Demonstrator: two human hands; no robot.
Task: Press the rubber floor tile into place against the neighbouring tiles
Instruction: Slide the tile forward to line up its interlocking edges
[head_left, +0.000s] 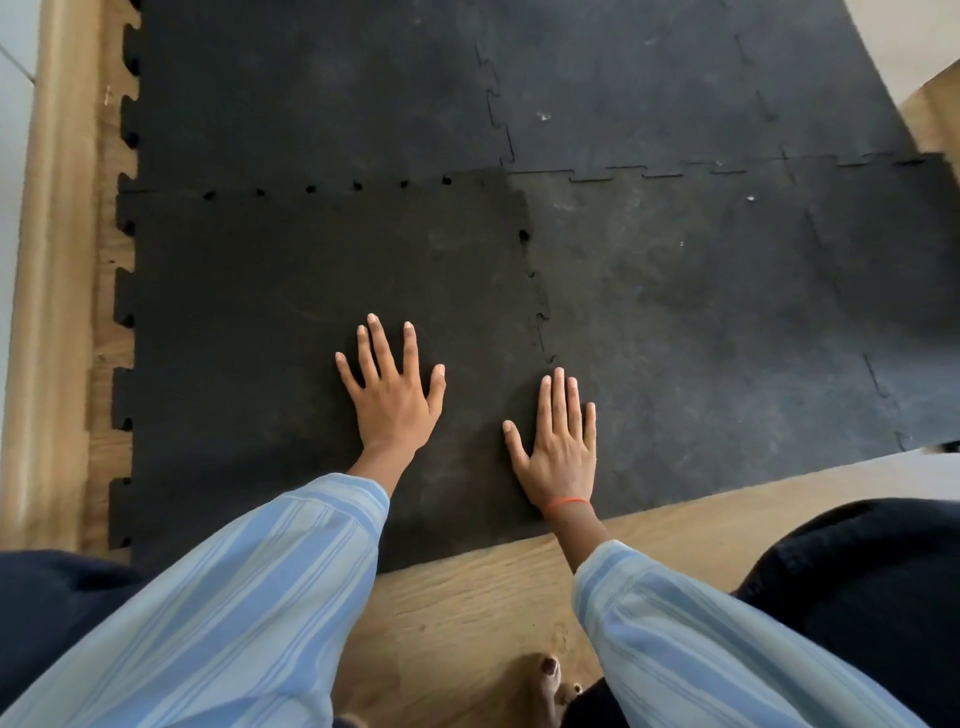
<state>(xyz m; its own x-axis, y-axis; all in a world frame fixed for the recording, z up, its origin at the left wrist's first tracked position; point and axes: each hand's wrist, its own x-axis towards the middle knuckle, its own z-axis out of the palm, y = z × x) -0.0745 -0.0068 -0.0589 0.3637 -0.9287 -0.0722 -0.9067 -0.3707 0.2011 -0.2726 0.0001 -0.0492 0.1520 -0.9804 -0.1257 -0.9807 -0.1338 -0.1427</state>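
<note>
Presently the rubber floor tile is laid on the wooden floor and pressed by the left hand and right hand, both flat, fingers spread, nothing held. Small gaps show along the far seam; pressure is judged needed there next.

Far tiles: cut off by the top edge.
Right-hand tile: cut off at the right edge.
Rubber under the left hand and right hand: hidden by the flat palms.
Skirting: blurred.
Foot: partly covered by dark cloth.
</note>
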